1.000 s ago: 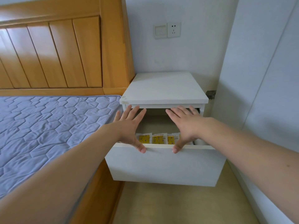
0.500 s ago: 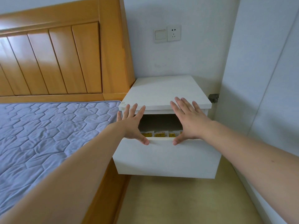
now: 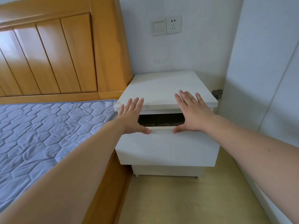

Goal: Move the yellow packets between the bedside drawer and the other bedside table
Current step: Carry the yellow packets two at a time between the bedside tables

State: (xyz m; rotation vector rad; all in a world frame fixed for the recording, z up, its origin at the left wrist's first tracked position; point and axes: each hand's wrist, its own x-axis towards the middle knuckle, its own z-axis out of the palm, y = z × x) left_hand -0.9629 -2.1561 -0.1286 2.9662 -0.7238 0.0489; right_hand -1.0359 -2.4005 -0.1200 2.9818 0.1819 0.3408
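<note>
A white bedside table (image 3: 165,88) stands between the bed and a white wall panel. Its drawer (image 3: 166,147) is almost pushed in, with only a narrow dark gap left under the top. My left hand (image 3: 131,118) and my right hand (image 3: 191,113) lie flat with fingers spread, thumbs pressing on the upper edge of the drawer front. Neither hand holds anything. The yellow packets are hidden inside the drawer.
A wooden headboard (image 3: 53,50) and a blue quilted mattress (image 3: 40,135) fill the left. A light switch and socket (image 3: 166,25) sit on the wall above the table. A white panel (image 3: 265,78) rises on the right; wooden floor (image 3: 186,199) lies below.
Both hands have pushed the drawer inward. The yellow packets, visible in the open drawer a second ago, are now out of sight.
</note>
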